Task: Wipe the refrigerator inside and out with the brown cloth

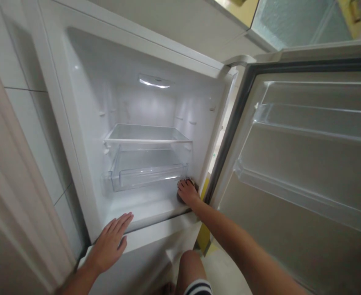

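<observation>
In the head view, an open white fridge compartment (146, 205) fills the middle. My right hand (189, 192) reaches in and presses a dark brownish cloth (180, 200) into the front right corner, where the floor meets the side wall. Its fingers lie curved over the cloth, which is partly hidden beneath them. At the front left edge of the fridge, my left hand (111, 241) rests with its fingers stretched out and nothing in its grasp.
Above the compartment floor are a clear drawer (151, 176) and a glass shelf (150, 141). The fridge door (297, 155), with clear racks, stands swung out to the right. A tiled wall (30, 123) runs along the left. My knee (192, 266) is below.
</observation>
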`<act>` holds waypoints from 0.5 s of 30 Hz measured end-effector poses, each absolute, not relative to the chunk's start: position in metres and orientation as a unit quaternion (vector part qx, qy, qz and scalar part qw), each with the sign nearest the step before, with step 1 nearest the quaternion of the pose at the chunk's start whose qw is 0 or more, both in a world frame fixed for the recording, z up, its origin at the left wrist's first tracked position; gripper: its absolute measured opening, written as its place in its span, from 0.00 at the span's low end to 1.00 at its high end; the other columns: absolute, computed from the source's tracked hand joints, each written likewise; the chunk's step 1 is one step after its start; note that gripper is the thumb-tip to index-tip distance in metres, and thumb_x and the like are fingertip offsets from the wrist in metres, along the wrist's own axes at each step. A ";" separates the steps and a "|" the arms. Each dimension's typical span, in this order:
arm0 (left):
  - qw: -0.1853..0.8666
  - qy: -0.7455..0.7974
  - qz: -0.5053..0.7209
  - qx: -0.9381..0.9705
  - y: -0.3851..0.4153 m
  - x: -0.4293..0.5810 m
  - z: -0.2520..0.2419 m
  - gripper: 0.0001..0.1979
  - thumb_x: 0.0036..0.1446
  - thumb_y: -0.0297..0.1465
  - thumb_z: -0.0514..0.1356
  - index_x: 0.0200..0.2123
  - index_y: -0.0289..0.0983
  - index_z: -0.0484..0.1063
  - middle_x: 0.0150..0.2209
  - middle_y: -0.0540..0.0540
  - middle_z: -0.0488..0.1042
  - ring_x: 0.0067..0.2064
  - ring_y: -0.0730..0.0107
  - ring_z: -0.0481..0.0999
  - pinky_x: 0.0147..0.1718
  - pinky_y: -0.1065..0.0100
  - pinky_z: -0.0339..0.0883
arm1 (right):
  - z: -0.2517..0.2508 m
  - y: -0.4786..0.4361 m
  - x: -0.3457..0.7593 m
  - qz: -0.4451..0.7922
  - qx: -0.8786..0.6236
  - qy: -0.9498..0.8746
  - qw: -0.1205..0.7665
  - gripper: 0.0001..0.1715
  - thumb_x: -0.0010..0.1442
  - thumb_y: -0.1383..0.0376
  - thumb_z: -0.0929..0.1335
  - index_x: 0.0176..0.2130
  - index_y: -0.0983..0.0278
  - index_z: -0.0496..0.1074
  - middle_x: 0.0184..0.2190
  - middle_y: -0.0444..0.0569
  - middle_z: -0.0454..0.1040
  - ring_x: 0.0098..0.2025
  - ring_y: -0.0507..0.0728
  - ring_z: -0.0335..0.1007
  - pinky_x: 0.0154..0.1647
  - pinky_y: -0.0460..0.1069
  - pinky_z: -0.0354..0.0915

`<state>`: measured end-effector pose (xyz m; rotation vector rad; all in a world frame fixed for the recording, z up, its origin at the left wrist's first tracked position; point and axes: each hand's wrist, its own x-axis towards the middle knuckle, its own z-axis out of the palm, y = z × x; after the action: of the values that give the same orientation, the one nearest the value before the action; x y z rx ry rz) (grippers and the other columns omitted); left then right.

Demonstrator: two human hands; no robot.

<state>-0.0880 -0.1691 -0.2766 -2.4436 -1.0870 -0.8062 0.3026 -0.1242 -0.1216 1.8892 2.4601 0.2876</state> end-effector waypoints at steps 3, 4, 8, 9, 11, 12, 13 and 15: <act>0.176 -0.381 -0.290 -0.860 -0.169 -0.088 -0.277 0.45 0.65 0.27 0.55 0.81 0.48 0.41 0.74 0.49 0.67 0.71 0.62 0.71 0.72 0.58 0.58 | -0.114 -0.134 0.312 0.102 0.611 0.785 0.010 0.24 0.70 0.71 0.62 0.59 0.65 0.79 0.66 0.65 0.70 0.69 0.69 0.60 0.70 0.65 0.54; 0.175 -0.384 -0.290 -0.859 -0.169 -0.088 -0.277 0.45 0.65 0.27 0.54 0.81 0.48 0.41 0.74 0.49 0.67 0.71 0.62 0.70 0.72 0.57 0.58 | -0.115 -0.136 0.311 0.101 0.616 0.782 0.005 0.25 0.68 0.69 0.65 0.61 0.66 0.77 0.66 0.67 0.70 0.69 0.70 0.60 0.71 0.65 0.54; 0.160 -0.394 -0.278 -0.861 -0.171 -0.088 -0.276 0.44 0.65 0.26 0.53 0.81 0.46 0.42 0.75 0.48 0.66 0.72 0.62 0.68 0.73 0.56 0.57 | -0.131 -0.136 0.297 0.060 0.647 0.760 -0.016 0.33 0.61 0.61 0.73 0.64 0.64 0.75 0.63 0.66 0.72 0.67 0.72 0.65 0.71 0.64 0.54; 0.156 -0.396 -0.276 -0.862 -0.171 -0.088 -0.276 0.44 0.65 0.25 0.53 0.81 0.46 0.42 0.75 0.48 0.66 0.73 0.63 0.68 0.73 0.56 0.57 | -0.136 -0.134 0.293 0.042 0.660 0.749 -0.020 0.32 0.63 0.59 0.72 0.64 0.64 0.75 0.61 0.65 0.74 0.64 0.71 0.68 0.69 0.64 0.57; 0.150 -0.398 -0.273 -0.863 -0.171 -0.087 -0.276 0.44 0.65 0.25 0.53 0.81 0.46 0.44 0.75 0.47 0.66 0.73 0.62 0.67 0.74 0.56 0.56 | -0.142 -0.127 0.282 0.004 0.684 0.729 -0.028 0.29 0.66 0.57 0.68 0.63 0.63 0.75 0.58 0.63 0.77 0.60 0.70 0.74 0.63 0.62 0.64; 0.149 -0.398 -0.272 -0.863 -0.171 -0.087 -0.276 0.43 0.65 0.25 0.53 0.80 0.46 0.44 0.75 0.47 0.66 0.73 0.62 0.67 0.73 0.56 0.56 | -0.144 -0.124 0.275 -0.016 0.689 0.723 -0.031 0.28 0.67 0.56 0.66 0.62 0.63 0.76 0.57 0.62 0.78 0.59 0.69 0.75 0.61 0.61 0.66; 0.149 -0.399 -0.273 -0.863 -0.171 -0.088 -0.276 0.43 0.65 0.25 0.53 0.80 0.46 0.44 0.75 0.47 0.66 0.73 0.62 0.68 0.73 0.56 0.56 | -0.145 -0.122 0.268 -0.035 0.690 0.722 -0.034 0.27 0.68 0.56 0.65 0.61 0.63 0.76 0.57 0.61 0.79 0.58 0.68 0.76 0.59 0.60 0.67; 0.150 -0.398 -0.275 -0.862 -0.170 -0.089 -0.277 0.43 0.65 0.25 0.54 0.80 0.46 0.46 0.74 0.47 0.67 0.72 0.62 0.68 0.73 0.56 0.57 | -0.146 -0.124 0.248 -0.068 0.674 0.734 -0.044 0.27 0.67 0.55 0.66 0.61 0.60 0.76 0.58 0.57 0.79 0.59 0.66 0.76 0.60 0.58 0.68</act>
<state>-0.0887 -0.1696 -0.2774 -2.4777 -1.1436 -0.7892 0.2482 -0.1240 -0.1460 2.1797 2.3726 -0.2193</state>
